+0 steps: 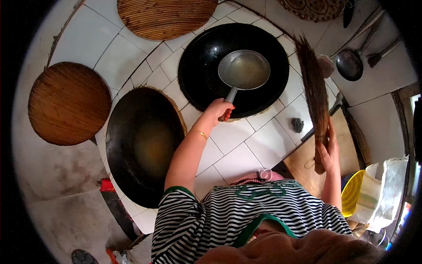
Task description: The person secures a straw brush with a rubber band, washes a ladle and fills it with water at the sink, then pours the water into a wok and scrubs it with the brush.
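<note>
My left hand (223, 110) is closed around the handle of a large metal ladle (244, 69). The ladle's round bowl is over the black wok (200, 66) at the back, with cloudy liquid seeming to lie in it. At the right, my right hand (329, 147) grips the lower end of a long bristle brush (313, 83), whose bristles point away from me. A dark scrubbing pad (297, 125) lies on the white tiles between the two hands.
A second wok (145, 145) with some brownish liquid sits left of my left arm. Wooden lids (69, 103) lie at the left and back. A wooden board (307, 165) and yellow basket (353, 193) are at the right. Utensils, including another ladle (349, 64), hang on the wall.
</note>
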### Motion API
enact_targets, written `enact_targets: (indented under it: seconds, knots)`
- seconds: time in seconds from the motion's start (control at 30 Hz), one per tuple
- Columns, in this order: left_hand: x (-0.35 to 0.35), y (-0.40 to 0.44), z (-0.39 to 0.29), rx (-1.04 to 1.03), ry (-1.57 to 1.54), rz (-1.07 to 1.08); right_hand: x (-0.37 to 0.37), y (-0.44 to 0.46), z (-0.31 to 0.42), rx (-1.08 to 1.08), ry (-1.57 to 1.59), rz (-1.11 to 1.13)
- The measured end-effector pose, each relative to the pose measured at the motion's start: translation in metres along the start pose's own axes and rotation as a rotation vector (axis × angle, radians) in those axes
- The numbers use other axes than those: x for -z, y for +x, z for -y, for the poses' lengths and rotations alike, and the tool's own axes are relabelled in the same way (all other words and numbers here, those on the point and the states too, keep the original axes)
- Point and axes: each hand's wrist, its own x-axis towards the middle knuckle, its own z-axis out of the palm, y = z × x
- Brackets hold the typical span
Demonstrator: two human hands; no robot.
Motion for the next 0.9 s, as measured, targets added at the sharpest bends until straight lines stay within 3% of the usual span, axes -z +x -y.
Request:
enact_targets:
  seconds: [0.03, 0.1, 0.17, 0.33, 0.5, 0.6, 0.77, 0.9]
  knots:
    - [0.002, -0.012, -0.002, -0.021, -0.042, 0.002, -0.005, 0.011, 0.025, -0.133, 0.117, 0.07]
    - [0.01, -0.036, -0.006, -0.047, -0.025, 0.008, -0.019, 0.036, 0.038, -0.129, 0.148, 0.129]
    - [0.018, -0.066, -0.009, -0.065, -0.038, -0.029, -0.046, 0.061, 0.025, 0.036, 0.05, 0.157]
    - [0.053, -0.129, 0.009, -0.112, -0.109, -0.152, -0.113, 0.101, -0.005, 0.016, 0.146, 0.329]
    - [0.087, -0.196, 0.053, -0.092, -0.258, -0.398, -0.133, 0.105, -0.023, 0.106, -0.248, 0.29]
    - [0.102, -0.229, 0.088, -0.092, -0.338, -0.553, -0.121, 0.103, 0.011, -0.056, -0.525, 0.394]
    - [0.119, -0.255, 0.145, -0.115, -0.499, -0.784, -0.118, 0.104, 0.02, -0.156, -0.391, 0.513]
    - [0.136, -0.26, 0.19, -0.099, -0.846, -0.79, -0.118, 0.107, 0.008, -0.14, -0.142, 0.523]
